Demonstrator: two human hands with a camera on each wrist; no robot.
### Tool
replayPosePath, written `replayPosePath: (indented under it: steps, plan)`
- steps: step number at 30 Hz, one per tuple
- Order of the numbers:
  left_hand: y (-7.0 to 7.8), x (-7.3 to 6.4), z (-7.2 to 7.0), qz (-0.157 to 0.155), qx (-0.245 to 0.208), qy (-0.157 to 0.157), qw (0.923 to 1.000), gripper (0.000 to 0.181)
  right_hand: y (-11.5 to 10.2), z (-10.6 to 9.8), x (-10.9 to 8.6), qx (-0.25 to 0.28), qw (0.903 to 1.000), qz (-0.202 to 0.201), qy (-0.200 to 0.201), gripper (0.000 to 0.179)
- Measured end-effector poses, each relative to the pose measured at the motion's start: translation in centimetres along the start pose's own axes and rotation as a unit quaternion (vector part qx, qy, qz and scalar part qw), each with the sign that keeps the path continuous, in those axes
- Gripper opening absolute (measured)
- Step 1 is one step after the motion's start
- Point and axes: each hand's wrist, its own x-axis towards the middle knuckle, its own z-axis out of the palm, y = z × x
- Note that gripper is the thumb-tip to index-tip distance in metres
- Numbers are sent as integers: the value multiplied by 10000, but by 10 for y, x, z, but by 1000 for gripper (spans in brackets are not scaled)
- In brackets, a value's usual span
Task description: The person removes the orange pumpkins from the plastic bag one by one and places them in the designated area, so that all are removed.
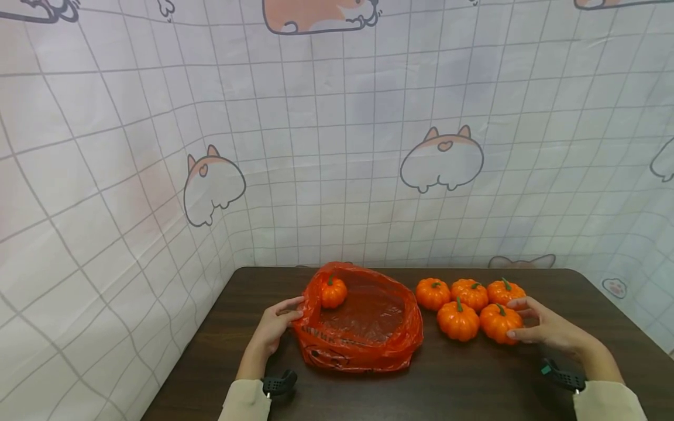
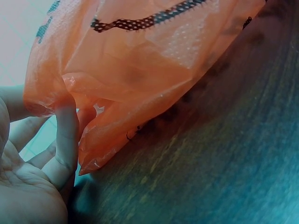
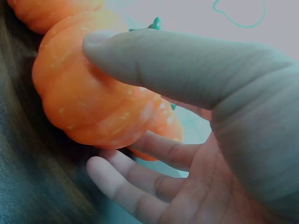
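A red plastic bag [image 1: 360, 354] with dark print stands with its mouth open on the table, and one small orange pumpkin [image 1: 334, 293] with a green stem is inside at its left. My left hand [image 1: 274, 324] holds the bag's left edge; the left wrist view shows fingers [image 2: 67, 140] bent at the thin plastic. At the right, my right hand [image 1: 550, 327] is around the right side of the nearest right pumpkin [image 1: 497, 324], thumb in front and fingers behind. In the right wrist view the thumb overlaps this pumpkin [image 3: 88, 102], while the other fingers stay fairly straight.
Close beside it are more small pumpkins, including a front one [image 1: 458, 321] and a back left one [image 1: 433, 294]. All sit on a dark wooden table [image 1: 447, 386]. Behind the table hangs a white grid-patterned cloth [image 1: 337, 175] with cartoon animals.
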Motion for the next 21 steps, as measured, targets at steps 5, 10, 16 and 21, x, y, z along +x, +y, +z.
replayPosePath:
  steps: [5,10,16,21]
  plan:
    - [1,0,0,2,-14,-3,10000,37,-10,-2,-5,-114,9998,161,73,68]
    - [1,0,0,30,3,-32,10000,37,-19,-5,-8,34,9994,260,240,65]
    - [1,0,0,29,23,-31,10000,37,-39,-7,-11,-470,9967,-50,664,61]
    - [1,0,0,21,29,-26,10000,37,-60,-5,-14,-928,9886,-529,1060,53]
